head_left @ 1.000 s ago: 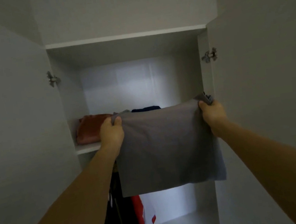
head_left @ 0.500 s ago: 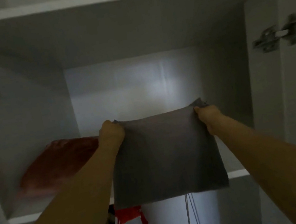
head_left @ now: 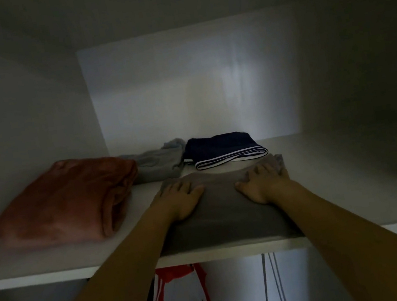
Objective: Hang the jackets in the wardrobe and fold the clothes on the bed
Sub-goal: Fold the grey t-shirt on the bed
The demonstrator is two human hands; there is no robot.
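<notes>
Left hand: the left hand (head_left: 179, 199) is lying flat on the left part of the folded grey garment (head_left: 223, 213), palm down, fingers straight and a little spread, pressing on the cloth.
Right hand: the right hand (head_left: 264, 181) is lying the same way on the right part, fingers stretched toward the far edge, thumb pointing inward.
Arms: both forearms are reaching straight forward over the front edge of the wardrobe shelf (head_left: 55, 271), almost parallel to each other.
Grey garment: it is resting flat on the shelf, near the front edge, between the two hands and under them.
Change: half a second ago both hands were pinching the top corners of this garment and it was hanging in the air before the shelf; now it is lying down and the fingers are open on top of it.
Neighbours: a folded rust-red garment (head_left: 71, 200) is sitting to the left, a light grey piece (head_left: 158, 164) behind it, and a dark navy piece with white stripes (head_left: 223, 150) just behind the hands.
Below the shelf: something red and white (head_left: 180, 292) is hanging; the light is poor, so it is perhaps a jacket.
</notes>
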